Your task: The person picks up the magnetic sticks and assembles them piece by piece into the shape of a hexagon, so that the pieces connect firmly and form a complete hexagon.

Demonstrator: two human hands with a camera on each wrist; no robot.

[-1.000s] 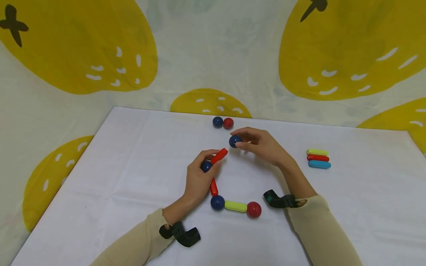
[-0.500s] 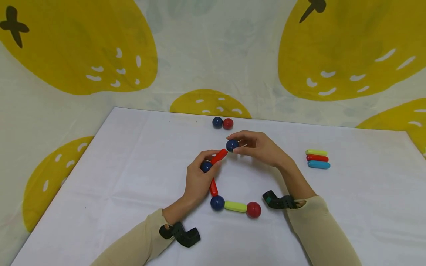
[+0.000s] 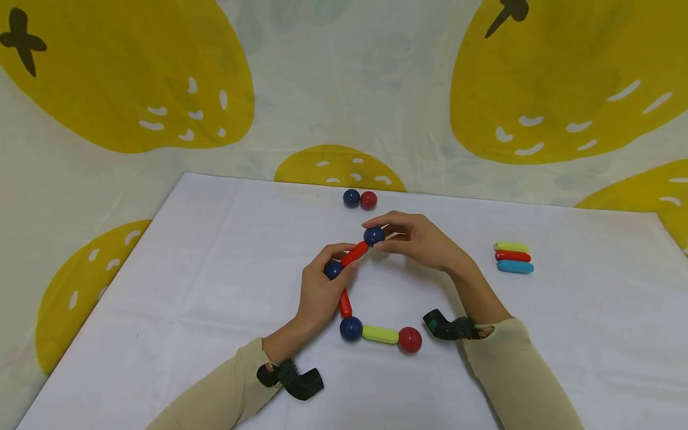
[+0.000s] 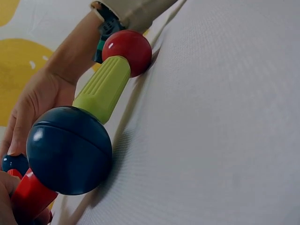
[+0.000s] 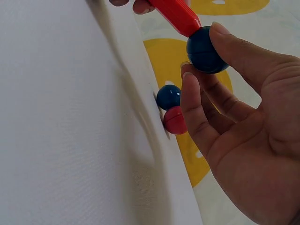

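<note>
Your left hand (image 3: 321,289) grips a red stick (image 3: 355,254) and the blue ball (image 3: 332,270) at its near end; your right hand (image 3: 418,240) pinches another blue ball (image 3: 374,236) touching the far tip. Below, on the white table (image 3: 226,251): second red stick (image 3: 346,303), corner ball (image 3: 352,328), lime stick (image 3: 380,334), red ball (image 3: 409,340), joined. Farther out, two touching balls (image 3: 368,200); well right, three sticks (image 3: 514,267) side by side.
</note>
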